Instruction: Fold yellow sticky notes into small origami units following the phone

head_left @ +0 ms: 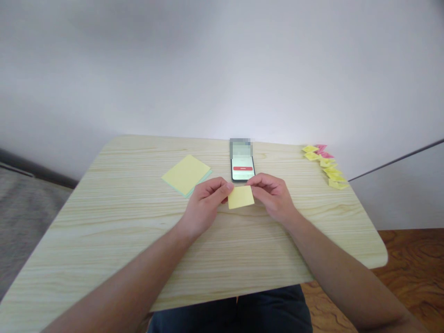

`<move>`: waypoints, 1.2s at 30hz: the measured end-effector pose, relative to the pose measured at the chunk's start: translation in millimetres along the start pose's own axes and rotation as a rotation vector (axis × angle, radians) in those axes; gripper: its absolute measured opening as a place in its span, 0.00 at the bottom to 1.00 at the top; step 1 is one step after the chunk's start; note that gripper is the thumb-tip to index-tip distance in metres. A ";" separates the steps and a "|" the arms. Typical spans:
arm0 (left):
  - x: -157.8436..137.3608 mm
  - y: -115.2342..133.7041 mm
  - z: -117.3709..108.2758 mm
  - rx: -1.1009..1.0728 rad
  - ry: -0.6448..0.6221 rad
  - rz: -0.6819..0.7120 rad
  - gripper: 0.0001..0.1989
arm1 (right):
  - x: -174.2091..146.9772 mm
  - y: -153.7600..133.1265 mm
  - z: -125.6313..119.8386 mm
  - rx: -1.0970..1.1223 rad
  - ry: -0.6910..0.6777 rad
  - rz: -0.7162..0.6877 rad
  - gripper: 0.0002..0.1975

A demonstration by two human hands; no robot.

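Between my two hands is a small yellow piece of paper point(241, 198), roughly rectangular and held just above the table. My left hand point(207, 201) pinches its upper left corner, thumb on top. At the upper right corner, the thumb and fingers of my right hand point(272, 194) are closed on the same paper. Whether the paper is folded in layers I cannot tell. Just beyond it lies a phone point(243, 172) with a lit screen and a red bar. Left of the phone rests a stack of paper sheets point(187, 173), yellow on top with green edges showing beneath.
A row of folded yellow paper pieces point(333, 174) and a pink folded piece point(324, 152) lie along the right edge of the light wooden table point(121, 222). A white wall point(194, 83) stands behind the table. Wooden floor point(416, 259) shows at the lower right.
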State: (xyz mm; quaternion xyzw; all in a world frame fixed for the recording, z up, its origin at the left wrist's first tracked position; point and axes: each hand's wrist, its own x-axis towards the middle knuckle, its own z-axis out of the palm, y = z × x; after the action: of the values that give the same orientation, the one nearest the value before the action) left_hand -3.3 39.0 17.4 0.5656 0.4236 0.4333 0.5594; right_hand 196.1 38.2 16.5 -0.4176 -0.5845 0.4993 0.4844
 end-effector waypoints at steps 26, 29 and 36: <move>-7.8 -6.8 -0.4 0.255 -0.024 0.159 0.05 | 6.6 -0.9 -3.9 0.082 0.010 0.211 0.11; -6.6 -9.7 0.9 0.295 0.060 0.203 0.04 | 4.5 -3.6 -4.4 0.042 -0.013 0.168 0.13; -8.3 -7.3 1.6 0.290 0.120 0.205 0.05 | 0.2 -2.2 -4.1 -0.102 -0.016 0.088 0.19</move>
State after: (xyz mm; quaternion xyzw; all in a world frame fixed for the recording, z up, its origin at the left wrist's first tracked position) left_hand -3.8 30.7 10.0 0.6537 0.4545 0.4554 0.3984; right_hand 200.0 38.8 18.8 -0.4630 -0.5940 0.4930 0.4355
